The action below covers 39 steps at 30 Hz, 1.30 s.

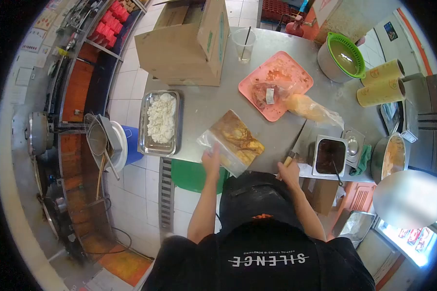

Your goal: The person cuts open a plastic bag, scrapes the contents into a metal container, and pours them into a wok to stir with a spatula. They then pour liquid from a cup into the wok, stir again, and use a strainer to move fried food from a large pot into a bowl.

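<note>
My left hand (211, 162) is closed on the lower left edge of a clear plastic bag (236, 138) with flat brown and yellow food inside, lying on the steel table. My right hand (289, 173) is wrapped round the wooden handle of a knife (294, 150) at the table's front edge, its blade pointing away from me. Beyond the knife, a pink tray (257, 82) bears a bag of reddish meat (264, 95). A second bag with pale orange contents (310, 109) rests partly on the tray's right corner.
On the left stand a metal pan of white crumbly food (161, 119) and an open cardboard box (179, 53). To the right are a metal container of dark sauce (330, 155), a green strainer over a bucket (345, 54), film rolls (381, 92) and a large pot (391, 155).
</note>
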Tool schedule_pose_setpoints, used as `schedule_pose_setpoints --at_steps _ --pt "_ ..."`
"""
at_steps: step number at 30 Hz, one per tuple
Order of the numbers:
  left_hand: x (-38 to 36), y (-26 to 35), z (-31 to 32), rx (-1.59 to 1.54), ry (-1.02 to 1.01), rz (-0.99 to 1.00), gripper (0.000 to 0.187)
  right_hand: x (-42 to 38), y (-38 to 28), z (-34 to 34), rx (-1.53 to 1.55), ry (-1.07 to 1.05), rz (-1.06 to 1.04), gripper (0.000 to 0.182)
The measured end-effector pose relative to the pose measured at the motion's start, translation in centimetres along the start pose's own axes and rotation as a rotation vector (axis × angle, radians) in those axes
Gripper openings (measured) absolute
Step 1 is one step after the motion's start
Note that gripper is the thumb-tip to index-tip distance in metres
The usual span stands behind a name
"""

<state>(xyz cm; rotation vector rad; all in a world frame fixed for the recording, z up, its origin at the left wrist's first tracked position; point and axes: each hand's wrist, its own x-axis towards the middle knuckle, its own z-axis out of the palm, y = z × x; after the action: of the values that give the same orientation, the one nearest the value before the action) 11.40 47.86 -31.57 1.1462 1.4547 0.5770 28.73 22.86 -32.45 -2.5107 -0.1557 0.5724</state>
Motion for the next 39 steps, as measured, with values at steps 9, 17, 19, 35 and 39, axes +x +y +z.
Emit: schedule_pose_setpoints --at_steps 9,17,19,35,39 --pt "-2.5 -0.7 1.2 0.396 0.072 0.113 0.055 -7.2 -1.1 -8.3 -0.016 -0.154 -0.246 0.030" --pt "-7.5 0.7 0.5 0.461 -0.218 -0.096 0.043 -7.5 -5.0 -4.7 -0.099 -0.421 -0.371 0.030" --pt "-6.3 -2.3 0.8 0.439 -0.232 0.009 0.039 -7.4 -4.7 -4.3 -0.301 -0.411 -0.525 0.031" --pt "-7.5 -2.2 1.6 0.199 -0.206 -0.143 0.029 -8.9 1.3 0.6 -0.650 -0.389 -0.319 0.043" --pt "-7.5 -2.6 2.2 0.102 -0.240 -0.186 0.029 -8.7 0.7 0.4 -0.667 -0.394 -0.304 0.046"
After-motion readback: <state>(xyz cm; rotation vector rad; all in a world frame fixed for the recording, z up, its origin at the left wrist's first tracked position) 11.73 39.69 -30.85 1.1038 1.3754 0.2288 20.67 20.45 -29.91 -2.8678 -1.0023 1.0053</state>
